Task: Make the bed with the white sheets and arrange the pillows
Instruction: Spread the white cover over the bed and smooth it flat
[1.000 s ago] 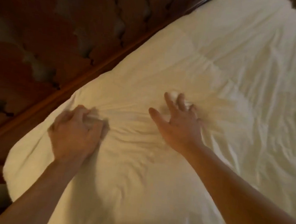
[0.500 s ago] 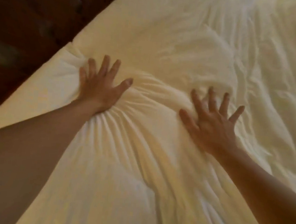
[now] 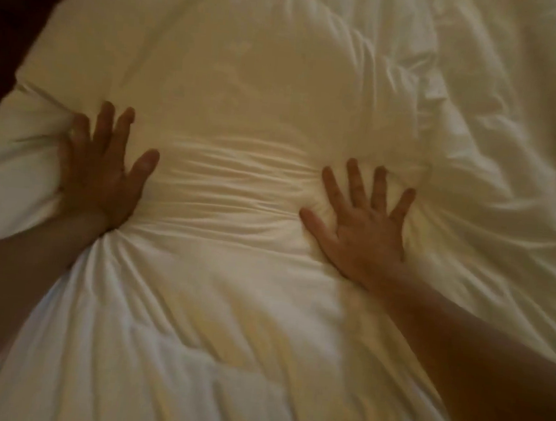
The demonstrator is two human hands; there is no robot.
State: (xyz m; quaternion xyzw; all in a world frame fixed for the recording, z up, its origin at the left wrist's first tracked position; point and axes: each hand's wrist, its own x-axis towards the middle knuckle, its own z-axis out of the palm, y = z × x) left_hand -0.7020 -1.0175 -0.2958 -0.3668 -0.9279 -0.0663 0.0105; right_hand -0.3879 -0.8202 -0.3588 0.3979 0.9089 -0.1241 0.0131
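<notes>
Smoothing step in hand: the person is flattening the white sheets [image 3: 265, 83], which are covering the bed, itself hidden beneath, and filling nearly the whole view. Left hand [image 3: 100, 176]: fingers are lying straight and spread, the palm pressing down near the sheets' left edge, with folds bunching round the wrist. Ridges are running across the cloth between the hands. Right hand [image 3: 366, 229]: likewise splayed flat, pressing the cloth and gripping nothing. Next move, by judgement: sweeping outward to draw these creases out. No pillows are showing.
</notes>
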